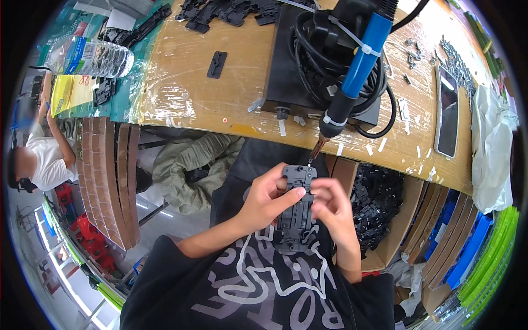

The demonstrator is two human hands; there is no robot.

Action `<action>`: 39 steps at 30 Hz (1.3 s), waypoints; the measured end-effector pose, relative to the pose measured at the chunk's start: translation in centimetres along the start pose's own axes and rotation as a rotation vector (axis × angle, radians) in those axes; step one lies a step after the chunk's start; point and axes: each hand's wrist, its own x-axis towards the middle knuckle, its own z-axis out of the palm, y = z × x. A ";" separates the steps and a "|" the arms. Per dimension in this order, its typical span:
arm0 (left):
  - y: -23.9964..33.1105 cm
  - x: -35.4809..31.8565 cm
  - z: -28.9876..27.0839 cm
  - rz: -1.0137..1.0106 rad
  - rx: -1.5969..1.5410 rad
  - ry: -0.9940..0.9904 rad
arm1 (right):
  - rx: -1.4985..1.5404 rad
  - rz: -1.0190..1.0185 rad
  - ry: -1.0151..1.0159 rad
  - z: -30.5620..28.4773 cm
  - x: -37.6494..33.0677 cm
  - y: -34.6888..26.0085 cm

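Note:
My left hand (268,201) grips a long black plastic chassis-like part (295,223) in front of my chest, its thumb lying across the upper face. Close to the part's upper right edge is my right hand (333,208), its fingers curled toward the thumb. What those fingers hold, if anything, is too small to make out. A blue and black electric screwdriver (360,63) slants down from above, bound with white cable ties. Its metal bit (316,150) points at the part's top end; whether the two touch I cannot tell.
A black box (280,66) with coiled cables stands on the wooden table (181,82). Small screws (457,60) and a phone (447,113) lie right. Under the table edge sits a cardboard box of black parts (377,203). A bottle (91,57) lies left; another person (52,157) is beyond.

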 end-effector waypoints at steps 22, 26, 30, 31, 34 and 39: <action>0.6 0.3 0.2 0.046 0.034 0.072 | 0.208 0.123 -0.075 1.7 -0.5 -1.1; 0.7 0.2 0.3 0.041 0.021 0.071 | 0.207 0.102 -0.069 2.0 -0.6 -1.0; 0.8 0.3 0.2 0.024 0.000 0.067 | 0.226 0.081 -0.082 2.1 -0.5 -1.2; 0.8 0.4 0.2 0.022 0.000 0.066 | 0.225 0.081 -0.081 2.1 -0.5 -1.3; 1.1 0.4 0.2 0.003 0.010 0.066 | 0.219 0.082 -0.079 2.0 -0.5 -1.4; 1.1 0.5 0.1 0.017 0.045 0.064 | 0.207 0.065 -0.079 1.9 -0.2 -1.1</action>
